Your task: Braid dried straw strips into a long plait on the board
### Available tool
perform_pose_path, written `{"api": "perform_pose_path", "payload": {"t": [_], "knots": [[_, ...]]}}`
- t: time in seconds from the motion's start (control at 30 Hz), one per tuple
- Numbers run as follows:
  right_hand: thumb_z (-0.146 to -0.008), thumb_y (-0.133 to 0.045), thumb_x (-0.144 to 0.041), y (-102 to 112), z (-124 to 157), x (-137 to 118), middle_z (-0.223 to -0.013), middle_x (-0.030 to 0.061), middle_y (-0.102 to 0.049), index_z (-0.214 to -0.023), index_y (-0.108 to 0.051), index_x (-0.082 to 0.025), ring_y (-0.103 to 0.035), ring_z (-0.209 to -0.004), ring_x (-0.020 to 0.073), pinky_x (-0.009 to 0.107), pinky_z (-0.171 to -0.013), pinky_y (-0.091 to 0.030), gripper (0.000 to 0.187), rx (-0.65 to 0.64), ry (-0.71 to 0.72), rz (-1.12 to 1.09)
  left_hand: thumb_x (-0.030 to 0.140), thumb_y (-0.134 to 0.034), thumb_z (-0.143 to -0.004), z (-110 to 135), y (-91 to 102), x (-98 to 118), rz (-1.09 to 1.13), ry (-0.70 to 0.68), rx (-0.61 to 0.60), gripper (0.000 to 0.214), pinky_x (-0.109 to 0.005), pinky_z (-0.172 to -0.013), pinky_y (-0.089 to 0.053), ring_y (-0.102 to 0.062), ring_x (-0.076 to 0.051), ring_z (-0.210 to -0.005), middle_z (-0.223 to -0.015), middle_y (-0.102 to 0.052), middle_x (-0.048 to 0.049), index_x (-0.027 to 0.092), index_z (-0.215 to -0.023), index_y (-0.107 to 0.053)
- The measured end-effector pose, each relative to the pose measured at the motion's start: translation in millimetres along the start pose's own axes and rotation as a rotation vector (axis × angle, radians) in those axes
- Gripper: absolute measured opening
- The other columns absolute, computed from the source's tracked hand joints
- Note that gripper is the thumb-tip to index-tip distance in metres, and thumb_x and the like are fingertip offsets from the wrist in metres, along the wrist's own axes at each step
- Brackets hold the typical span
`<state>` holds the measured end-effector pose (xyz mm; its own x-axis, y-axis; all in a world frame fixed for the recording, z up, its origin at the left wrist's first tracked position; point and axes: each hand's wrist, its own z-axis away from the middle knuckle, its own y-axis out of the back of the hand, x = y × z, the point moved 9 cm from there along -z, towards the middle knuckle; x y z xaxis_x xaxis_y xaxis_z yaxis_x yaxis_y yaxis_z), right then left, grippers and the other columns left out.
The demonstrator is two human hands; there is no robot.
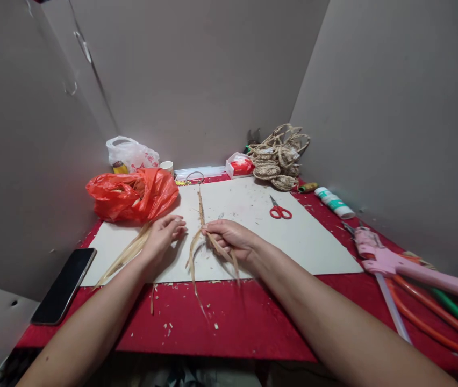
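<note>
Midway between the left and right edges of the red-clothed table (249,322), a thin plant-fibre cord (201,208) lies along a white board (317,250), running from near the board's back edge toward its front. I can see the right hand (231,237) pinching its near end between thumb and fingers, with loose strands (192,258) trailing from the grip toward the table's front edge. Just beside it, the left hand (165,235) has its fingers loosely curled, apart from the cord and with nothing visible in them; pale fibre strips (126,255) run out near that wrist toward the table's front left corner. A red plastic bag (132,193) sits behind them, and red-handled scissors (280,212) lie nearer the board's right edge. To my eye the cord is light, dry and pliable, its flat strands likelier to split than slip. I'd take hold where they part, gently, avoiding the frail tips. Whether its far end is fastened, I cannot tell.
</note>
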<state>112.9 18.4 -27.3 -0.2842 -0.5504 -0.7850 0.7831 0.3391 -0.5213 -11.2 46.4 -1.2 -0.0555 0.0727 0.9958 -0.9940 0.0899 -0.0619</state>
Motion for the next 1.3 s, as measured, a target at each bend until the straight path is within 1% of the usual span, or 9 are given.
{"api": "perform_pose_path", "payload": {"t": [0.13, 0.2, 0.27, 0.33, 0.5, 0.67, 0.77, 0.9, 1.3], "knots": [[-0.077, -0.052, -0.017, -2.4, -1.5, 1.7, -0.041, -0.0107, -0.027, -0.064, -0.048, -0.013, -0.011, -0.033, 0.0010, 0.012, -0.030, -0.008, 0.014, -0.031, 0.006, 0.096, 0.036, -0.064, -0.074, 10.9, -45.5, -20.7, 0.091, 0.173, -0.347, 0.028, -0.021, -0.055, -0.044, -0.054, -0.009, -0.055, -0.068, -0.060, -0.0056, 0.010, -0.081, -0.060], [-0.076, -0.053, -0.018, -2.2, -1.4, 2.0, -0.041, -0.0114, -0.026, -0.064, -0.048, -0.014, -0.011, -0.033, 0.0012, 0.013, -0.030, -0.008, 0.015, -0.035, 0.011, 0.134, 0.039, -0.061, -0.076, 17.5, -57.1, -23.6, 0.082, 0.207, -0.423, 0.028, -0.016, -0.040, -0.029, -0.036, -0.003, -0.040, -0.055, -0.047, 0.0030, 0.011, -0.075, -0.057], [-0.076, -0.053, -0.020, -0.1, -0.8, 2.0, -0.040, -0.0124, -0.023, -0.063, -0.047, -0.015, -0.010, -0.033, 0.0015, 0.013, -0.031, -0.008, 0.015, -0.026, 0.007, 0.168, 0.040, -0.059, -0.077, 20.1, -58.2, -24.5, 0.017, 0.222, -0.417, 0.028, -0.017, -0.035, -0.012, -0.019, -0.001, -0.035, -0.049, -0.031, 0.0088, 0.013, -0.072, -0.055], [-0.076, -0.053, -0.021, 2.3, 0.4, 1.9, -0.041, -0.0123, -0.023, -0.064, -0.048, -0.015, -0.011, -0.033, 0.0019, 0.014, -0.032, -0.008, 0.014, -0.018, -0.006, 0.218, 0.041, -0.058, -0.078, 19.1, -54.0, -21.5, -0.087, 0.190, -0.378, 0.028, -0.019, -0.036, -0.007, -0.014, -0.002, -0.036, -0.047, -0.025, 0.0099, 0.014, -0.070, -0.055], [-0.079, -0.050, -0.022, 5.0, 4.9, -6.0, -0.039, -0.0112, -0.027, -0.069, -0.053, -0.015, -0.015, -0.032, 0.0036, 0.018, -0.034, -0.011, 0.013, 0.013, 0.032, 0.459, 0.044, -0.055, -0.079, 16.1, -49.7, -12.0, -0.248, 0.088, -0.336, 0.033, -0.022, -0.040, -0.012, -0.018, -0.004, -0.037, -0.043, -0.030, 0.0077, 0.012, -0.070, -0.062], [-0.081, -0.046, -0.014, 4.6, 5.7, -18.9, -0.042, -0.0069, -0.040, -0.065, -0.056, -0.014, -0.029, -0.038, 0.0053, 0.018, -0.043, -0.026, 0.019, 0.105, 0.190, 0.807, 0.044, -0.053, -0.080, 14.2, -52.3, -16.5, -0.275, 0.126, -0.367, 0.034, -0.023, -0.041, -0.011, -0.018, -0.004, -0.037, -0.043, -0.034, 0.0065, 0.013, -0.068, -0.060], [-0.078, -0.045, -0.011, 3.8, 5.5, -24.4, -0.054, -0.0012, -0.054, -0.064, -0.058, -0.012, -0.043, -0.049, 0.0080, 0.019, -0.054, -0.035, 0.019, 0.140, 0.279, 0.904, 0.044, -0.054, -0.079, 12.4, -54.4, -22.4, -0.300, 0.184, -0.432, 0.032, -0.023, -0.039, -0.007, -0.016, -0.003, -0.036, -0.044, -0.033, 0.0073, 0.014, -0.071, -0.059], [-0.074, -0.044, -0.010, 5.4, 6.2, -27.4, -0.061, 0.0025, -0.060, -0.063, -0.060, -0.012, -0.049, -0.058, 0.0111, 0.021, -0.061, -0.038, 0.020, 0.166, 0.296, 1.012, 0.045, -0.054, -0.078, 12.2, -57.8, -28.4, -0.290, 0.288, -0.513, 0.031, -0.022, -0.037, -0.006, -0.014, -0.004, -0.035, -0.045, -0.025, 0.0094, 0.015, -0.071, -0.056], [-0.077, -0.044, -0.018, 7.5, 9.9, -29.1, -0.055, -0.0026, -0.047, -0.068, -0.062, -0.012, -0.039, -0.055, 0.0096, 0.020, -0.052, -0.031, 0.020, 0.210, 0.288, 1.143, 0.044, -0.057, -0.076, 9.0, -59.9, -28.8, -0.224, 0.283, -0.496, 0.031, -0.020, -0.035, -0.008, -0.014, -0.003, -0.034, -0.042, -0.026, 0.0103, 0.018, -0.062, -0.046]]}}
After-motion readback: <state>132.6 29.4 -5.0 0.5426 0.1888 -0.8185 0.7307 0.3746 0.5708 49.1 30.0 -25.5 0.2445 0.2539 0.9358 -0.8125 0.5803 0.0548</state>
